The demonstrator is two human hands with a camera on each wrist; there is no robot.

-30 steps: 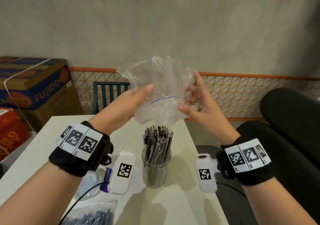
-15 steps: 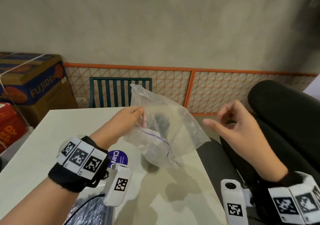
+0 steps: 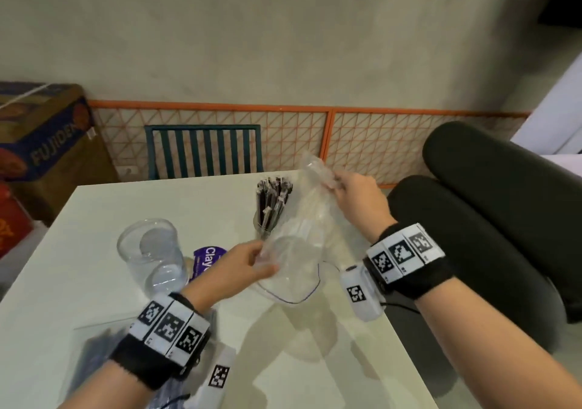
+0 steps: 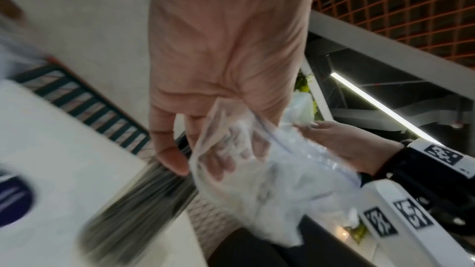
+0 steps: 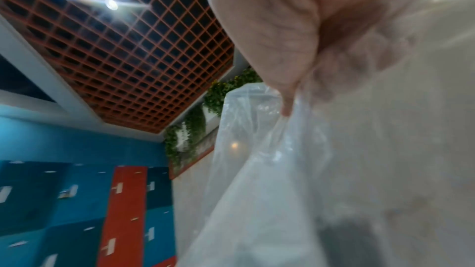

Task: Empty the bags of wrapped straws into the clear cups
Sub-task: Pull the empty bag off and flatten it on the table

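An empty clear zip bag [image 3: 302, 235] hangs stretched between both hands above the white table [image 3: 94, 282]. My left hand [image 3: 248, 262] pinches its lower edge near the purple zip line. My right hand [image 3: 352, 194] grips the bag's upper far end. Behind the bag stands a clear cup [image 3: 267, 223] packed with dark wrapped straws [image 3: 272, 201]. A second clear cup [image 3: 151, 254], empty, stands to the left. In the left wrist view the left fingers [image 4: 174, 161] curl round the bag [image 4: 257, 180]. The right wrist view shows the thumb pinching the plastic [image 5: 270, 159].
A full bag of wrapped straws [image 3: 94, 355] lies at the table's near left, partly under my left forearm. A purple round label [image 3: 206, 260] sits between the cups. A green chair [image 3: 204, 150] stands beyond the table; dark cushions [image 3: 488, 219] lie right of it.
My right hand, free half a second ago, has taken hold of the bag's far end. The bag has swung right and down, uncovering the straw-filled cup. The head view has tilted down.
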